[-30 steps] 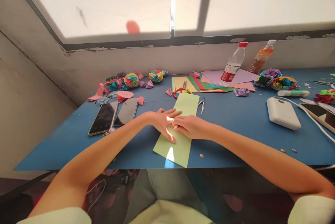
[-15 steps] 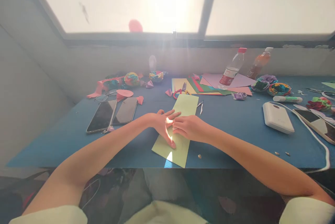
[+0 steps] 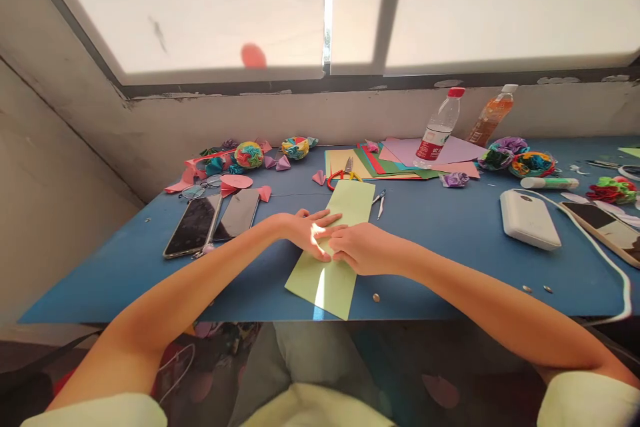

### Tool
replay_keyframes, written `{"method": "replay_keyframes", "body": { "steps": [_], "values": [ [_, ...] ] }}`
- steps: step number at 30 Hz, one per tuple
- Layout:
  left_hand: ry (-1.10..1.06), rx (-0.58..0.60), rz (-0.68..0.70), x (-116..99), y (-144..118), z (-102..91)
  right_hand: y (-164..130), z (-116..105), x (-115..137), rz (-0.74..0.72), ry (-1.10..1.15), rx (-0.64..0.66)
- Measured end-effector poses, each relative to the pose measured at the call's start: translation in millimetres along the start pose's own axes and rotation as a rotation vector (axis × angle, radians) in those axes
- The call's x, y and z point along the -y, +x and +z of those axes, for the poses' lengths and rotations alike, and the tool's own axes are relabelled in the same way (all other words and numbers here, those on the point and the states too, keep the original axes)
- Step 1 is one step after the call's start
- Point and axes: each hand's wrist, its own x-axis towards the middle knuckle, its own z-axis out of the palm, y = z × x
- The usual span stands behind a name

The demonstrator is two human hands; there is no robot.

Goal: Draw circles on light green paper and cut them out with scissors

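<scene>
A long sheet of pale green paper (image 3: 353, 204) lies slanted on the blue table, its lower corner at the front edge. My left hand (image 3: 309, 235) rests open on its middle, fingers spread across it. Against it, my right hand (image 3: 363, 247) presses down on the paper with its fingers curled together. Whether anything is between those fingertips is hidden. Scissors (image 3: 345, 176) with red and yellow handles lie beyond the top of the sheet. A small drawing compass (image 3: 380, 204) lies just right of it.
Two phones (image 3: 194, 224) lie left; a white power bank (image 3: 530, 220) with a cable is right. Behind are coloured sheets (image 3: 400, 170), a red-capped bottle (image 3: 440, 127), an orange drink bottle (image 3: 493, 117) and paper flower balls (image 3: 249, 155). A glue stick (image 3: 550, 183) lies right.
My left thumb has drawn up the sheet, closer to the right fingers. My right hand stays at nearly the same place. The window glare has faded.
</scene>
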Motion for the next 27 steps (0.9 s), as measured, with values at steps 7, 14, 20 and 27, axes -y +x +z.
{"method": "replay_keyframes", "body": {
  "steps": [7, 14, 20, 27],
  "values": [
    [-0.009, -0.011, -0.027, -2, -1, -0.5, -8, -5, 7, -0.067, 0.100, 0.069],
    [-0.016, -0.005, 0.000, 2, 2, 0.9, -18, -6, 15, -0.118, 0.218, 0.215],
    [-0.040, -0.030, 0.006, -2, -5, 0.2, -11, -14, -13, 0.053, 0.245, 0.065],
    [-0.049, -0.324, 0.063, -16, 1, 25.0, 0, -3, -20, 0.152, 0.158, 0.077]
  ]
}}
